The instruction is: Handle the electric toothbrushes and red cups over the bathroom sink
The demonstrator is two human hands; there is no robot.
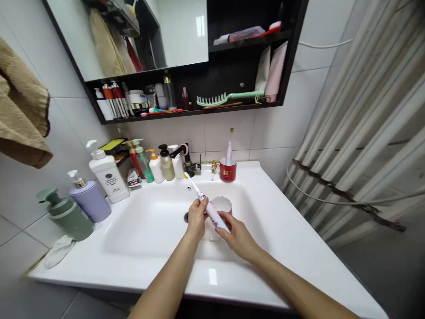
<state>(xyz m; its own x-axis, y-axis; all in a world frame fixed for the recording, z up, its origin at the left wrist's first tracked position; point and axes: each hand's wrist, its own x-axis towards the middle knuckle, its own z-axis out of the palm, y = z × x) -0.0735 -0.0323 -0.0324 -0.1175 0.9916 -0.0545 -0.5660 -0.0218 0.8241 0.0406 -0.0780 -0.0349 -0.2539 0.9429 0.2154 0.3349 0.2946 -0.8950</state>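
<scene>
Over the white sink (149, 221) I hold an electric toothbrush (214, 214) with a pale, patterned handle, its yellow-tipped head pointing up and left toward the black faucet (187, 161). My left hand (198, 217) grips the upper handle, thumb on its front. Around the lower end close the fingers and thumb of my right hand (237, 235). Just behind the hands a cup (222, 204) with a white inside sits in the basin, partly hidden by them. At the back rim a red cup (228, 172) holds another electric toothbrush (229, 153).
Several pump bottles line the sink's back and left side, among them a purple one (90, 201) and a green one (68, 217). A white cloth (59, 251) lies at the left corner. Above hangs a dark mirror cabinet with a green hairbrush (229, 97). White pipes (358, 133) stand at right.
</scene>
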